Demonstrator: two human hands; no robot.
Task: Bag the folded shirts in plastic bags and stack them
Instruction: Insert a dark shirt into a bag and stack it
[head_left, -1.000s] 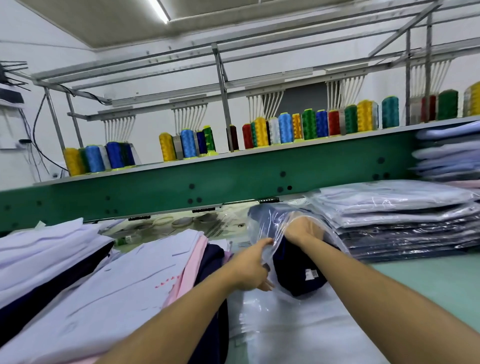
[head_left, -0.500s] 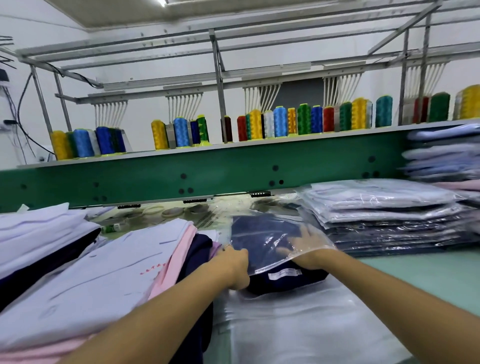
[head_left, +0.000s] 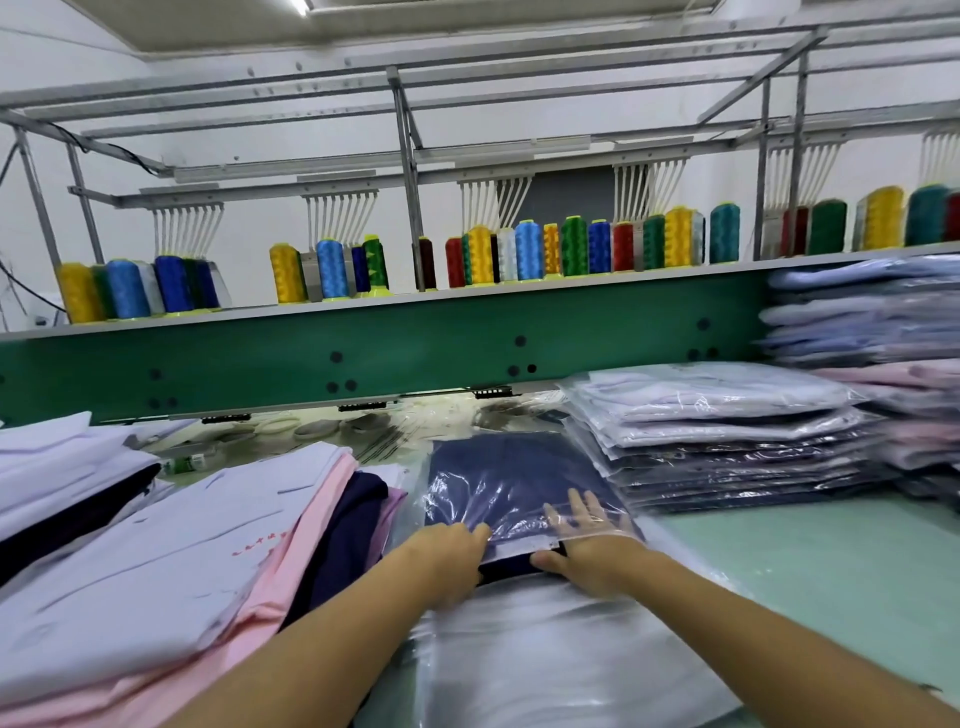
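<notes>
At lower centre, your left hand (head_left: 448, 557) pinches the mouth of the clear plastic bag (head_left: 465, 492). Your right hand (head_left: 588, 540) lies flat-fingered inside it, on the folded navy shirt (head_left: 524, 461).

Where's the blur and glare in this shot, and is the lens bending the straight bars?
Head view: motion blur smears the shirt stacks at far right; white glare streaks the plastic bag over the navy shirt; the wide-angle lens bows the green beam and overhead rails; thread cones look fairly sharp; lighting is even, shadows soft.
</notes>
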